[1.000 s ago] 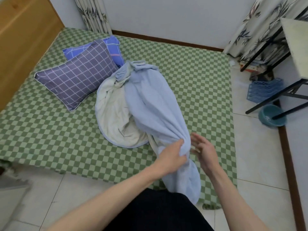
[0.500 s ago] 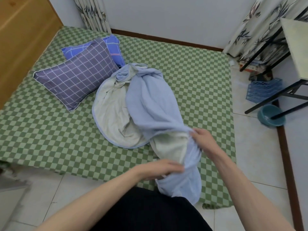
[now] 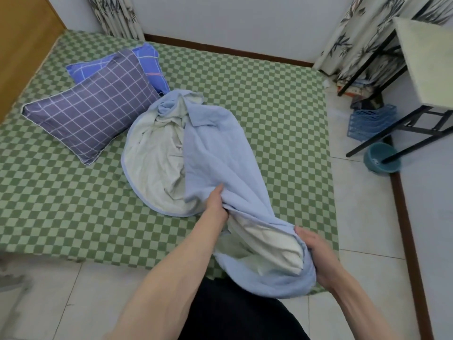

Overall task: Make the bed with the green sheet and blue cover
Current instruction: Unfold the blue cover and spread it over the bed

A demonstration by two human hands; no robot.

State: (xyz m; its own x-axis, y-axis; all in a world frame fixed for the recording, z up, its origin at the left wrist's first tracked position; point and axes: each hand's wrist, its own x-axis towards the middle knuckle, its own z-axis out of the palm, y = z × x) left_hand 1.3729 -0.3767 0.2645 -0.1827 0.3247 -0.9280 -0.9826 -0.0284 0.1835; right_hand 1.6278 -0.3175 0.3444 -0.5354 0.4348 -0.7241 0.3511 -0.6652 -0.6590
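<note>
Green-checked sheet (image 3: 257, 94), pale-blue cover (image 3: 215, 153) (cream inside), purple-grid pillow (image 3: 90, 111).

Both hands gripping bunched blue cover (image 3: 220, 158)

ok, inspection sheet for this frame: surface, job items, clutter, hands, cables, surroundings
Surface: bed under green checked sheet, spread flat to the near edge.
Job's things: blue cover bunched mid-bed, cream lining showing, near end hanging over the bed edge.
Clutter: purple grid pillow overlapping a blue pillow, far left.
Hands: left hand gripping a fold of the cover; right hand gripping its near end.
Cables: nothing seen.
Surroundings: tiled floor, folding table, blue basket, teal bowl, curtains, wooden headboard.
</note>
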